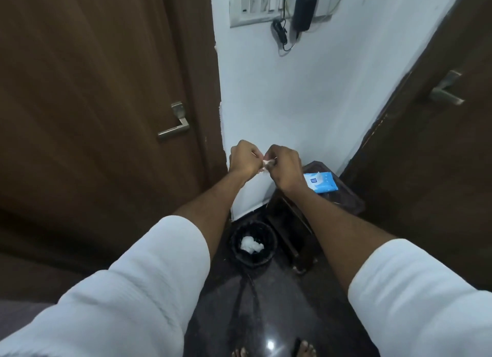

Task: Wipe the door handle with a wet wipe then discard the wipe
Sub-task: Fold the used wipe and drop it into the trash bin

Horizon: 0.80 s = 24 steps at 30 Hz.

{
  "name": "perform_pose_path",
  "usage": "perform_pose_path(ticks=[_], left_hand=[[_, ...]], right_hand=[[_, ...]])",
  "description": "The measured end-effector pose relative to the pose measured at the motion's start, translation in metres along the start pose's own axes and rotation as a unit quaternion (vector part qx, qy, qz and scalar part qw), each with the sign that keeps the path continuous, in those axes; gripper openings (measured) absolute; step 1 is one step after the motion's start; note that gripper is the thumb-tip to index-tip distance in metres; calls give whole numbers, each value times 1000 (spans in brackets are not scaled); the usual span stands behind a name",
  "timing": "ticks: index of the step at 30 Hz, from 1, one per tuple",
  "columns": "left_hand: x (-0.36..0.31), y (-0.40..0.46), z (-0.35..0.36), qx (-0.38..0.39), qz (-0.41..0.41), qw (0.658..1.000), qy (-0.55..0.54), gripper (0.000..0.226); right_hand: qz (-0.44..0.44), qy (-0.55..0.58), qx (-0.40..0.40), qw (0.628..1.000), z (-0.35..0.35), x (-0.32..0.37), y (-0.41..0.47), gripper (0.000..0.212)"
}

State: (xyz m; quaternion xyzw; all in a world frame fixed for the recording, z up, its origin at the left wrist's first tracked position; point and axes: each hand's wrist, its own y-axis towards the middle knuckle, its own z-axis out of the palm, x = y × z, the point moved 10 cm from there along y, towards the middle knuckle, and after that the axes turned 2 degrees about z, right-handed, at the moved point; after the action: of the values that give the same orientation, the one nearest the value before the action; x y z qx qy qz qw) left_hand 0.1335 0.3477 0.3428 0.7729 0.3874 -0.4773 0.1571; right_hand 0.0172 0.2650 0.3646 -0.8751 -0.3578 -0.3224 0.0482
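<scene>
Between the two brown doors, a small crumpled white wet wipe (267, 165) was pinched by left hand (243, 162) and right hand (284, 167), the left door's steel lever handle (174, 127) seemingly unwiped, the black bin (253, 243) unused.

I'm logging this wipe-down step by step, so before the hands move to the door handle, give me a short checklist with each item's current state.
1. Wipe in hand: ok. The left hand and right hand pinch a small white wet wipe between them.
2. Wipe unfolded for use: not ok, it looks bunched.
3. Target free: ok. The door handle on the left door has nothing on it.
4. Disposal ready: ok. The black bin stands open on the floor below the hands, with white waste inside.
5. Wipe pack closed: cannot tell.
6. Wipe dampness: cannot tell.
</scene>
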Motion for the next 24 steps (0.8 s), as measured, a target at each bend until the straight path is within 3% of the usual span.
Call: perform_pose_path(ticks=[7,15,19,24], left_hand=[[15,12,22,15,47,994,99,20],[21,15,36,41,67,988,135,20],[43,7,48,99,29,971,214,56],[52,4,41,99,22,970,221,64]], right_hand=[[14,-40,19,999,24,-16,1,16],[39,-48,15,998,34,-31,-5,19],[68,-69,75,992,52,-46,-20,38],[92,-75,81,990,42,-62,-27,41]])
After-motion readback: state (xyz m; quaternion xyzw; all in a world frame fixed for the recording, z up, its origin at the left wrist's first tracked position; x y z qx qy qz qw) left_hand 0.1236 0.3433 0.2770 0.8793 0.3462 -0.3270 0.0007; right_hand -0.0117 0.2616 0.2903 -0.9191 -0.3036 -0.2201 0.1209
